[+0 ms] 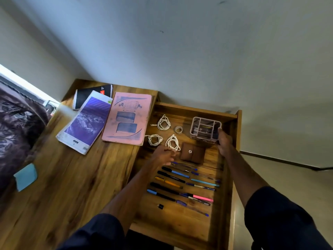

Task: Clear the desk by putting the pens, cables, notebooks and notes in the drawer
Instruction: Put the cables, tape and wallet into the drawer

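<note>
The open wooden drawer point(196, 110) holds three coiled white cables, several pens point(171, 184) laid in rows, and a white plastic organizer point(205, 129) at its back right. My left hand point(164, 154) reaches into the drawer and its curled fingers pinch the near end of the nearest cable point(173, 142). My right hand point(224, 141) grips the organizer's right side, thumb on the rim. On the desk point(72, 177) lie a pink notebook point(126, 120), a purple one point(86, 127) and a black spiral one point(90, 95). A blue pad of notes point(26, 175) sits at the desk's left edge.
A brown wallet point(192, 153) and a roll of clear tape point(178, 129) lie in the drawer between the cables and the organizer. A small black cap point(160, 206) lies near the drawer's front. A dark patterned blanket point(16, 127) borders the desk's left side; the wall runs behind.
</note>
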The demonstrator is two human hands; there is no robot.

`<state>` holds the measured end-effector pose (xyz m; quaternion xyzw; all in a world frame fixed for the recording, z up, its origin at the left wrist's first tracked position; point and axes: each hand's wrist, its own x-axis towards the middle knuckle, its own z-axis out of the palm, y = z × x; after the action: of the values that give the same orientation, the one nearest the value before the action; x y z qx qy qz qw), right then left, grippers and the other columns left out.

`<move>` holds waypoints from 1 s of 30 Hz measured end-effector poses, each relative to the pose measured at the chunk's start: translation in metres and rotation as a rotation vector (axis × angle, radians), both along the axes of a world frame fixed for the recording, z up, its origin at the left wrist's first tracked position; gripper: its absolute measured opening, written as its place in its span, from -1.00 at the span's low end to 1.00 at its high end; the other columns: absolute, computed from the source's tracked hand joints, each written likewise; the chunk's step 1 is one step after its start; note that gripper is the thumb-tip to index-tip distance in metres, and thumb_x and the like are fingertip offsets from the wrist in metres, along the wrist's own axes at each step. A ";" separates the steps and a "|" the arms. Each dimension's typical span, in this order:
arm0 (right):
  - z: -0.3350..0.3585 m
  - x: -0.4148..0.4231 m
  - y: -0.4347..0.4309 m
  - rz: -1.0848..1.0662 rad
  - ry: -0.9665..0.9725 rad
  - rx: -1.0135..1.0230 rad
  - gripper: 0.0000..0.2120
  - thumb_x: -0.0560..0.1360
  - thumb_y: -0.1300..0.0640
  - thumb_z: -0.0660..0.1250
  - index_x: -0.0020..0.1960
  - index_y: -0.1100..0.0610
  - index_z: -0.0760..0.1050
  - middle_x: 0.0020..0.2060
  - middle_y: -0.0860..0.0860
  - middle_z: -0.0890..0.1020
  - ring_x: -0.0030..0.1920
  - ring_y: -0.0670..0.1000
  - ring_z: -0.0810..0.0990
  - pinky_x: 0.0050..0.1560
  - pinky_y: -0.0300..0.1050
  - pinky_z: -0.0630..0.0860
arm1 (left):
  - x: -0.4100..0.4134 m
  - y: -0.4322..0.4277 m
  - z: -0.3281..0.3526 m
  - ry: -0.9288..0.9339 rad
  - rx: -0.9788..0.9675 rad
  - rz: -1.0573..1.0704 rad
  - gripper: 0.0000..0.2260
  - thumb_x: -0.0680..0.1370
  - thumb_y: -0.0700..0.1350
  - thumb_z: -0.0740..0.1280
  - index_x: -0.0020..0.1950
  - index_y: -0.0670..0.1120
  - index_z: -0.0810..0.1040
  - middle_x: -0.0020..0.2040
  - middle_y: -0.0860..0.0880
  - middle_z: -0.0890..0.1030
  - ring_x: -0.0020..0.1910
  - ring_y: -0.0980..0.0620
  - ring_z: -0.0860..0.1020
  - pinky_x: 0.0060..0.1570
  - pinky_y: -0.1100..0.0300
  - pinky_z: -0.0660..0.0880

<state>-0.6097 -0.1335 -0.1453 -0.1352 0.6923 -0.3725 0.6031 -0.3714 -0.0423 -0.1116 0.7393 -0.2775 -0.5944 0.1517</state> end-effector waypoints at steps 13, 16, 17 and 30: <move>0.043 -0.002 0.115 0.292 0.468 -0.177 -0.65 0.60 -0.05 0.32 0.15 0.22 0.61 0.02 0.12 0.66 0.07 0.15 0.62 0.10 0.02 0.54 | -0.053 0.063 0.005 0.128 -0.053 0.027 -0.74 0.67 -0.16 0.25 0.31 -0.24 0.55 0.07 -0.12 0.62 -0.21 0.07 0.57 -0.18 0.19 0.51; 0.057 -0.011 0.155 0.297 0.501 -0.196 -0.67 0.60 -0.05 0.33 0.12 0.21 0.63 0.00 0.11 0.68 0.02 0.09 0.62 0.12 0.02 0.55 | -0.075 0.087 0.013 0.180 -0.037 -0.021 -0.74 0.67 -0.16 0.24 0.29 -0.23 0.56 0.08 -0.12 0.62 -0.21 0.08 0.56 -0.16 0.19 0.51; 0.060 -0.015 0.166 0.295 0.490 -0.201 -0.67 0.60 -0.05 0.32 0.10 0.21 0.63 -0.02 0.12 0.68 -0.01 0.09 0.62 0.09 0.03 0.57 | -0.082 0.093 0.014 0.186 -0.039 -0.025 -0.76 0.67 -0.16 0.24 0.28 -0.21 0.57 0.08 -0.11 0.61 -0.22 0.08 0.55 -0.16 0.20 0.50; 0.085 -0.042 0.190 0.498 0.465 -0.195 -0.70 0.62 0.05 0.31 0.01 0.30 0.63 -0.14 0.20 0.68 -0.19 0.13 0.63 0.01 0.12 0.62 | -0.112 0.129 0.032 0.274 -0.046 0.041 -0.75 0.66 -0.12 0.30 0.29 -0.18 0.57 0.23 -0.13 0.66 0.08 -0.05 0.60 0.26 0.00 0.51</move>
<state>-0.6522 0.0564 -0.0598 -0.4380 0.7181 -0.2376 0.4858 -0.4832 0.0869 -0.0794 0.6531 -0.2522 -0.6802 0.2172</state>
